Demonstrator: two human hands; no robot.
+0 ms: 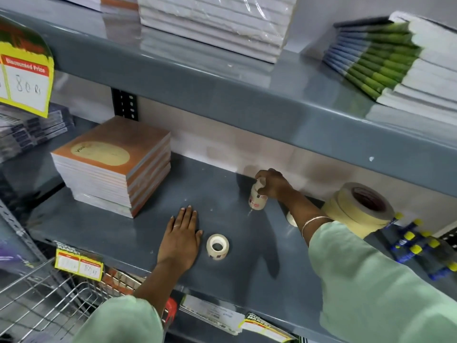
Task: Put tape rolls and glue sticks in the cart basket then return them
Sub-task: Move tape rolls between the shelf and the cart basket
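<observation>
My right hand (274,185) grips a small white glue bottle (257,198) that stands upright on the grey middle shelf (118,233), near the back wall. My left hand (181,237) lies flat on the shelf with its fingers spread, holding nothing. A small clear tape roll (217,246) lies flat just right of that hand. Another small white roll (291,218) is half hidden behind my right wrist. Large cream masking tape rolls (358,209) are stacked at the right. Blue glue sticks (418,246) with yellow caps lie at the far right. The wire cart basket (47,303) is at the lower left.
A stack of orange notebooks (113,164) stands on the shelf to the left of my hands. The upper shelf (222,80) overhangs and carries wrapped paper packs (215,23) and green-spined books (385,58). Yellow price tags (24,78) hang at the left and along the shelf's front edge.
</observation>
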